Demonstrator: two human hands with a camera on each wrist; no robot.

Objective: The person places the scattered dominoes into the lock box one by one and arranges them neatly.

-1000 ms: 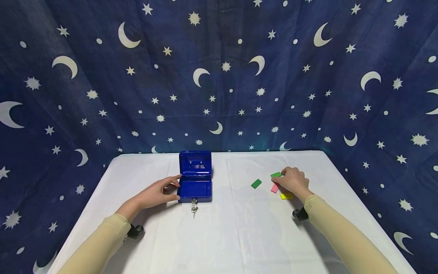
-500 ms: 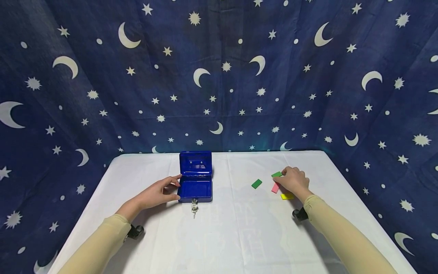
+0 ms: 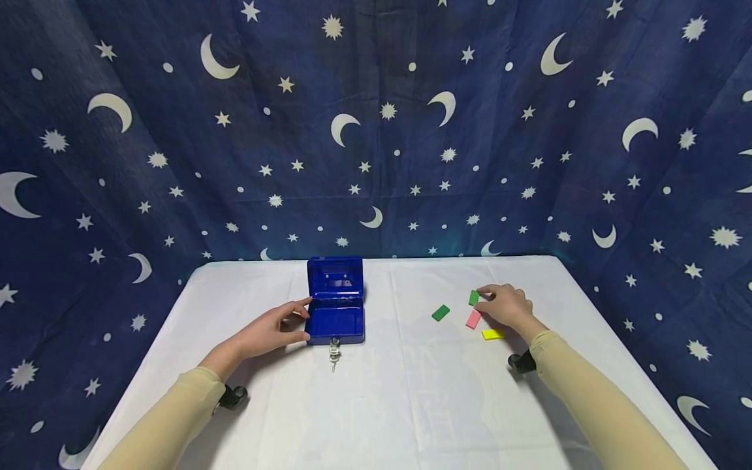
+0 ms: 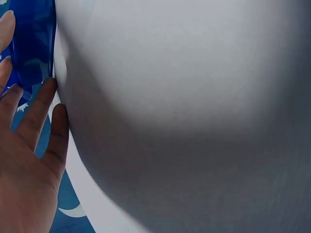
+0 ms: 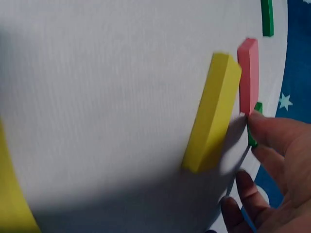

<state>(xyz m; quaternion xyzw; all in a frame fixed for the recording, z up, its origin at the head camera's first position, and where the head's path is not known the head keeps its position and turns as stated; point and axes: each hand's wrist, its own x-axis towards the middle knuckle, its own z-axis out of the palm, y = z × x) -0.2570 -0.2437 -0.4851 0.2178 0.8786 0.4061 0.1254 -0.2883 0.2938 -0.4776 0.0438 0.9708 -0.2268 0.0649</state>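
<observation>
My left hand [image 3: 271, 331] rests against the left side of a blue metal cash box [image 3: 336, 321], thumb near its front corner and fingertips toward the hinge. The box's lid [image 3: 336, 277] stands raised. Keys [image 3: 334, 356] hang at the front lock. At the right, my right hand [image 3: 506, 307] pinches a light green block [image 3: 473, 297] between thumb and finger. Close by its thumb lies a pink block [image 3: 472, 319]. A yellow block [image 3: 492, 334] lies nearer me, and a dark green block [image 3: 440, 313] to the left. In the right wrist view the light green block [image 5: 251, 136] is partly hidden.
A white cloth [image 3: 399, 405] covers the table. Behind and beside it hangs a dark blue curtain [image 3: 376, 163] with moons and stars. Another yellow shape [image 5: 12, 194] is cut off at the left edge of the right wrist view.
The light green block has turned from lying crosswise to pointing front to back, and my right hand has shifted slightly right. My left hand and the box look unmoved.
</observation>
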